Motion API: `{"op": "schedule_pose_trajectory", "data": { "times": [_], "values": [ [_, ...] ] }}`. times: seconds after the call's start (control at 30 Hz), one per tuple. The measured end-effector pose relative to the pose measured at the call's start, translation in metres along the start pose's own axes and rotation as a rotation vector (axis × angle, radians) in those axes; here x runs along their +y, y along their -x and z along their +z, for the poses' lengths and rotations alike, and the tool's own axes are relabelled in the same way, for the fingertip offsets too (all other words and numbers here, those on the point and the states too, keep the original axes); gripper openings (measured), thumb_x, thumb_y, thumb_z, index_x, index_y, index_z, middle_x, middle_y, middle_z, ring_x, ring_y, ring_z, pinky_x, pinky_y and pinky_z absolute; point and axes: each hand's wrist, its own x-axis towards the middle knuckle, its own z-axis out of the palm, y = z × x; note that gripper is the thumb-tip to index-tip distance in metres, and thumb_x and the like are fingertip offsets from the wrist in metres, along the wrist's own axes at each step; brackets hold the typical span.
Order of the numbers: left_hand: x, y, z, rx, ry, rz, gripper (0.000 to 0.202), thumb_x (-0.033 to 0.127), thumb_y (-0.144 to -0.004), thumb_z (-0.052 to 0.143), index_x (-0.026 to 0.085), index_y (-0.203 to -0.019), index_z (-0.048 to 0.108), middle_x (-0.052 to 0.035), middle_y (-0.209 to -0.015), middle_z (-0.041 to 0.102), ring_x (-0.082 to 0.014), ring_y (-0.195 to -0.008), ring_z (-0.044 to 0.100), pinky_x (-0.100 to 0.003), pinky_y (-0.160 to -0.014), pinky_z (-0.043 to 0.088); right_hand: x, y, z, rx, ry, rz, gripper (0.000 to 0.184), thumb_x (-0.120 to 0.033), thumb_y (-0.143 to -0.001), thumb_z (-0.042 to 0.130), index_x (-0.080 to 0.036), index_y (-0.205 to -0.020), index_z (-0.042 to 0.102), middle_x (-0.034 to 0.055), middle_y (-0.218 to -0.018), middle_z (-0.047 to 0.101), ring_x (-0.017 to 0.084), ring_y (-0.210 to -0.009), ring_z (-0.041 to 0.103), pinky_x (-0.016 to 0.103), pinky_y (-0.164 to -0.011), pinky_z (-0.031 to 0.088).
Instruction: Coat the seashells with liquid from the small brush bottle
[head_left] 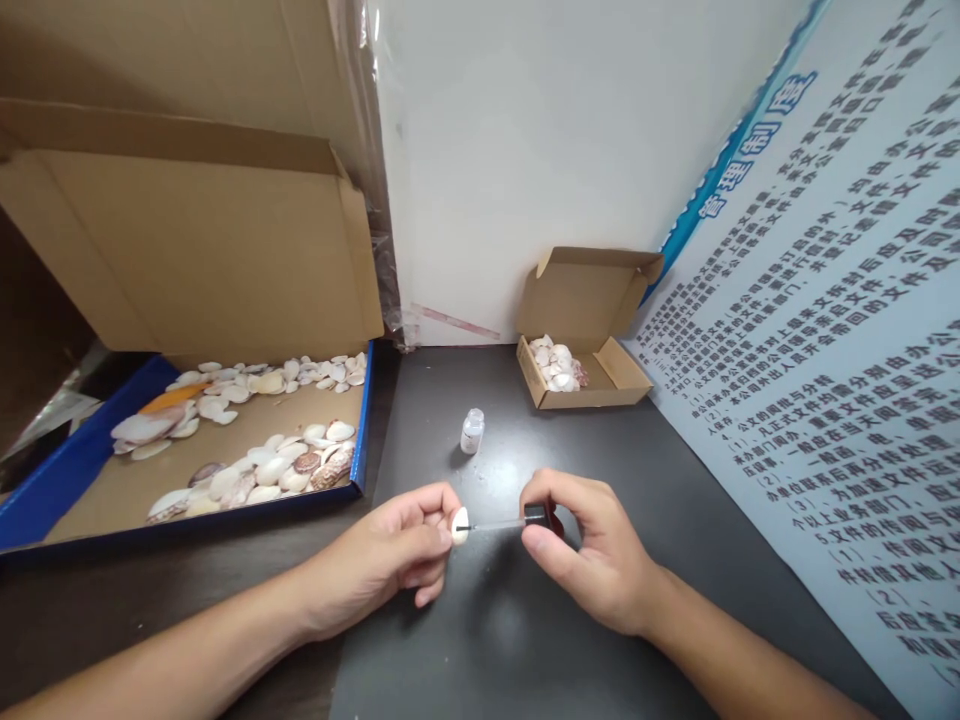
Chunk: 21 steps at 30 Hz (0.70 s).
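Note:
My left hand (405,555) pinches a small white shell (460,526) between thumb and fingers, just above the dark table. My right hand (592,555) grips the black cap of a thin brush (501,523), and the brush tip touches the shell. A little clear bottle (472,431) stands open on the table just beyond both hands.
A large cardboard box (97,500) with blue sides, holding several shells, lies at the left with its lid up. A small cardboard box (600,390) with several shells sits at the back right. A printed poster (825,380) leans along the right. The wall is white.

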Motion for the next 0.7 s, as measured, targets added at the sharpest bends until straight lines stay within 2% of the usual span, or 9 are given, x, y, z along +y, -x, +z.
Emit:
{"op": "schedule_pose_trajectory", "data": {
  "times": [0.13, 0.33, 0.5, 0.7],
  "values": [
    [0.0005, -0.0013, -0.0006, -0.012, -0.002, -0.008, 0.027, 0.036, -0.081, 0.069, 0.019, -0.081, 0.049, 0.0086, -0.058, 0.033, -0.0063, -0.049, 0.025, -0.020, -0.050, 0.034, -0.0001, -0.0001, -0.0001, 0.012, 0.047, 0.024, 0.015, -0.026, -0.080, 0.062, -0.019, -0.072, 0.051, -0.0039, -0.058, 0.048, 0.010, -0.051, 0.045, 0.021, -0.051, 0.037],
    [0.0021, -0.0011, 0.0004, -0.016, 0.056, -0.003, 0.024, 0.033, -0.081, 0.067, 0.018, -0.079, 0.049, 0.0080, -0.059, 0.033, -0.0058, -0.048, 0.025, -0.020, -0.049, 0.033, 0.0036, 0.0004, 0.0017, -0.012, -0.006, 0.023, 0.018, -0.030, -0.089, 0.049, -0.019, -0.074, 0.050, -0.0032, -0.060, 0.045, 0.011, -0.054, 0.043, 0.023, -0.052, 0.036],
    [0.0030, -0.0003, 0.0015, -0.019, 0.061, 0.001, 0.020, 0.029, -0.082, 0.065, 0.017, -0.079, 0.049, 0.0077, -0.060, 0.033, -0.0054, -0.048, 0.025, -0.020, -0.050, 0.034, 0.0067, 0.0000, 0.0036, 0.016, 0.003, 0.088, 0.015, -0.029, -0.083, 0.060, -0.020, -0.077, 0.050, -0.0052, -0.058, 0.046, 0.010, -0.051, 0.042, 0.021, -0.049, 0.035],
    [0.0034, 0.0007, 0.0013, -0.016, 0.062, -0.005, 0.019, 0.027, -0.081, 0.065, 0.017, -0.079, 0.049, 0.0072, -0.060, 0.035, -0.0054, -0.048, 0.027, -0.020, -0.050, 0.035, 0.0077, 0.0033, 0.0024, -0.014, -0.016, 0.058, 0.018, -0.031, -0.091, 0.048, -0.019, -0.078, 0.052, -0.0024, -0.063, 0.047, 0.012, -0.059, 0.045, 0.024, -0.055, 0.037]
  ]
}}
